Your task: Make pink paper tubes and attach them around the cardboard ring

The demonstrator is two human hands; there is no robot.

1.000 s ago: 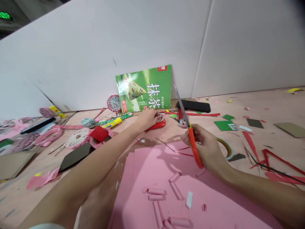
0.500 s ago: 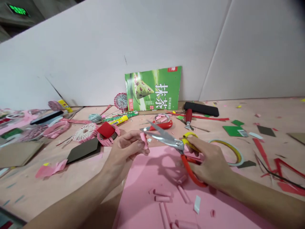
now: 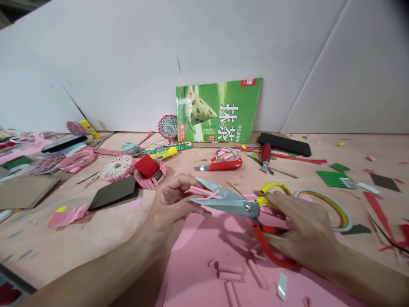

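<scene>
My left hand (image 3: 174,202) pinches a small rolled piece of pink paper (image 3: 200,192) between thumb and fingers. Around the handles of a pair of scissors (image 3: 230,205), one yellow and one red, my right hand (image 3: 306,226) is closed. The blades are apart and point left, with the pink paper between them near the tips. Below the hands, several pink paper rolls (image 3: 229,267) lie on a pink sheet (image 3: 191,264), along with a small white strip (image 3: 282,286).
Behind the hands lie a red utility knife (image 3: 223,165), a red-handled tool (image 3: 265,157) and a black phone (image 3: 284,144). A green printed card (image 3: 219,111) leans on the white wall. To the right is a tape roll (image 3: 326,204); to the left, a pink-edged ring (image 3: 150,177) and dark card (image 3: 113,194).
The scissors have moved to bring their blades around the pink paper in my left hand. The camera view has shifted slightly.
</scene>
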